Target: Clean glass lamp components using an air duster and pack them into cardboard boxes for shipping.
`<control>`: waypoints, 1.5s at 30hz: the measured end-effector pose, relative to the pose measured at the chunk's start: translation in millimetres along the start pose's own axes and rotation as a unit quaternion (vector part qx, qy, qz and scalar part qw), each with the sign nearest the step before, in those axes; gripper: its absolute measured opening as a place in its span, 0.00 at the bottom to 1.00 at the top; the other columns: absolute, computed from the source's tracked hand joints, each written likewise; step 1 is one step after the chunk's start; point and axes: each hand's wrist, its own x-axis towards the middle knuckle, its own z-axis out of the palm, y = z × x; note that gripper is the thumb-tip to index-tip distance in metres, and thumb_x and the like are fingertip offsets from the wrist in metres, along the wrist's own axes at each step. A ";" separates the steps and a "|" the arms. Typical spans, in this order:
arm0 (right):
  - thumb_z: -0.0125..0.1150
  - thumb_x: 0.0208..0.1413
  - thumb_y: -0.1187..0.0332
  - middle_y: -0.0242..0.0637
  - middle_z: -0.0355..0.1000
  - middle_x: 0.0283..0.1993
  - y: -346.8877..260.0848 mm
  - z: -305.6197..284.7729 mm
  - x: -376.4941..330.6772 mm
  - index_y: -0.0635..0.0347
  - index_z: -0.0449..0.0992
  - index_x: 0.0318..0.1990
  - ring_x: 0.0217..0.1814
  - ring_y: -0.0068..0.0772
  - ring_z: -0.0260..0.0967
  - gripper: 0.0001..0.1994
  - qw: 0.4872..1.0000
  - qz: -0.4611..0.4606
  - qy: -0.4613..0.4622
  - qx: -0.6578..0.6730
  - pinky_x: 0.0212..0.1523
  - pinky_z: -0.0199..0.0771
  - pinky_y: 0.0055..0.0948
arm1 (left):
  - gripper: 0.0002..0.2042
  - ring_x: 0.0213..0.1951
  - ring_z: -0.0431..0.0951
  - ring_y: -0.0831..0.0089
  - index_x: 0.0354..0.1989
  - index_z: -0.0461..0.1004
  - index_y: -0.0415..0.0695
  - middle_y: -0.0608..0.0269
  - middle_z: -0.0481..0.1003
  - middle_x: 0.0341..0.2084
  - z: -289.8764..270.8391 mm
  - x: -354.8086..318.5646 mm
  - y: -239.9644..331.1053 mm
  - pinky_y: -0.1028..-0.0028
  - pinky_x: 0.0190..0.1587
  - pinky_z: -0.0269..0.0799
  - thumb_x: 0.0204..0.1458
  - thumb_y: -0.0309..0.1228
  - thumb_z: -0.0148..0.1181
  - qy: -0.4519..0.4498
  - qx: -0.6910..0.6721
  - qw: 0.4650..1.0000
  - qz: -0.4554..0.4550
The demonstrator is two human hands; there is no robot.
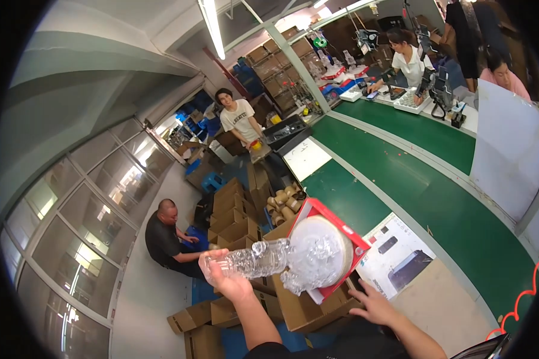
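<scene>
In my left hand (229, 280) is the narrow end of a clear, ribbed, bottle-shaped piece (254, 261), my fingers closed around it. The piece lies tilted, and its wide, lumpy transparent end (315, 261) is in front of a round white plate (342, 246) on a red-framed device (324, 209). Whether that end touches the plate I cannot tell. My right hand (377, 306) is open with fingers spread, holding nothing, beside the device and near an open cardboard box (308, 314).
A green conveyor belt (395, 173) runs along the right, beside a printed sheet (395, 254). Several cartons (236, 218) and cardboard tubes (285, 206) stand ahead. A person in black (164, 239) works at left; another (239, 119) stands farther back. A red coiled cord (524, 296) hangs at right.
</scene>
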 end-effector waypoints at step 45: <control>0.48 0.63 0.55 0.46 0.61 0.58 16.4 52.1 0.5 0.57 0.58 0.56 0.37 0.54 0.73 0.21 0.964 0.105 -0.241 -0.044 0.32 0.76 0.45 | 0.39 0.59 0.64 0.48 0.63 0.53 0.40 0.45 0.53 0.63 -173.7 -165.4 -380.2 0.62 0.60 0.63 0.41 0.26 0.67 -0.345 0.570 0.644 -0.376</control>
